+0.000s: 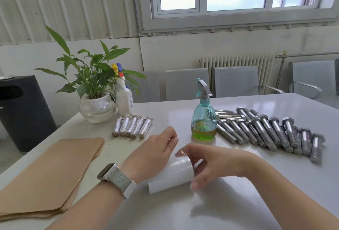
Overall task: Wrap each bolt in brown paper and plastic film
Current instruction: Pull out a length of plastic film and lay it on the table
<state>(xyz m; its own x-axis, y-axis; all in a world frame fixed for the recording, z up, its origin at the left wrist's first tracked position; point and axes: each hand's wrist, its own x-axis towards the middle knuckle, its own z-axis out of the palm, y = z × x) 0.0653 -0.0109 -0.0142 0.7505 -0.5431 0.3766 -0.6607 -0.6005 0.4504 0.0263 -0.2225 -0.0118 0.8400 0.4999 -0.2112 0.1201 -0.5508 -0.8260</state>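
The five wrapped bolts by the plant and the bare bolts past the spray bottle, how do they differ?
The wrapped bolts are covered in crinkled shiny film with brown showing at their ends; the bare bolts show plain grey metal, hex heads and threads. The wrapped bolts lie in one neat touching row; the bare bolts form a far larger, looser spread, some overlapping. Both groups lie flat on the white table.

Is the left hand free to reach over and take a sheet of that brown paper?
Probably not right away: the left hand is busy at the roll of plastic film. The path itself looks open, since the brown paper stack lies bare just beside that arm.
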